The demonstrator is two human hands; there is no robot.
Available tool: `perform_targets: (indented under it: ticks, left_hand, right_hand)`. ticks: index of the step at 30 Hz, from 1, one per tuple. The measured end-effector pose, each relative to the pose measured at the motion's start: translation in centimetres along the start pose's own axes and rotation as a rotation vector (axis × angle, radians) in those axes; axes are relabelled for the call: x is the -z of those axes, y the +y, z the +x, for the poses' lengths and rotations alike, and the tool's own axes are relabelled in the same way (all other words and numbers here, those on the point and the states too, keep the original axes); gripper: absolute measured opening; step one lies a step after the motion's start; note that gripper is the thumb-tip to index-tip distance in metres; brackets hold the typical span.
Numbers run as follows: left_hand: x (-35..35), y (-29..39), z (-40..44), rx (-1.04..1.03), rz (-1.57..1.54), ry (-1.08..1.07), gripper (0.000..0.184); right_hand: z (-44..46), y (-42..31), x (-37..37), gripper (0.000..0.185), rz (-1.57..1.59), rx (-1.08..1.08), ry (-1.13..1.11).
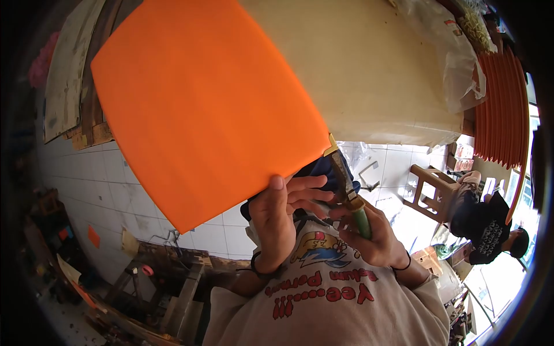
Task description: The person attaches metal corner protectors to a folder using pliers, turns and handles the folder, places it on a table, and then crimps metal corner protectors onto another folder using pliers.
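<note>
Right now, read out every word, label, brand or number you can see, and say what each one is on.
"Yee…!!!", upside down, on the wearer's pale shirt; the middle letters are unclear.
"Belum", below it on the same shirt; the next word seems to start "Per", its end unclear.
Pale lettering on the other person's black shirt: too small to read.

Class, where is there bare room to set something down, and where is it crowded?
Free: the tan tabletop between the orange sheet and clear plastic; floor tiles beyond the sheet's left edge. Crowded: the sheet's near right corner, where left hand, right hand and tool cluster.
</note>
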State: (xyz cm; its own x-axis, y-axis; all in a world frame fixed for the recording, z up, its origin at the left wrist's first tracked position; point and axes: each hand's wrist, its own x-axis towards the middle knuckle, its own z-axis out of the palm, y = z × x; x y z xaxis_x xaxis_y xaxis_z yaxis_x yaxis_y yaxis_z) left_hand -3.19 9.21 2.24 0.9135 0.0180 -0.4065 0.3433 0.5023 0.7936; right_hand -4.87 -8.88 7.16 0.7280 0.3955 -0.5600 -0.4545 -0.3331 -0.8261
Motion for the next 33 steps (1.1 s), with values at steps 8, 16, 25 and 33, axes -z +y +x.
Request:
perform_targets:
  ticks: [8,16,25,33]
  left_hand:
    - [0.4,0.0,0.0,-0.002,-0.023,-0.023,0.054]
    - [0.7,0.0,0.0,0.003,-0.06,-0.048,0.047]
    - [0.3,0.2,0.1,0.019,-0.019,-0.009,0.054]
    - [2.3,3.5,-0.8,0.044,0.049,-0.472,0.052]
  right_hand:
    - [0.5,-0.1,-0.5,0.031,-0.03,0.106,0.105]
    - [0.7,0.2,-0.5,0.031,-0.079,0.162,0.123]
    - [1.0,-0.1,-0.8,0.026,-0.072,0.121,0.146]
    - [0.8,0.7,-0.1,0.035,-0.072,0.136,0.094]
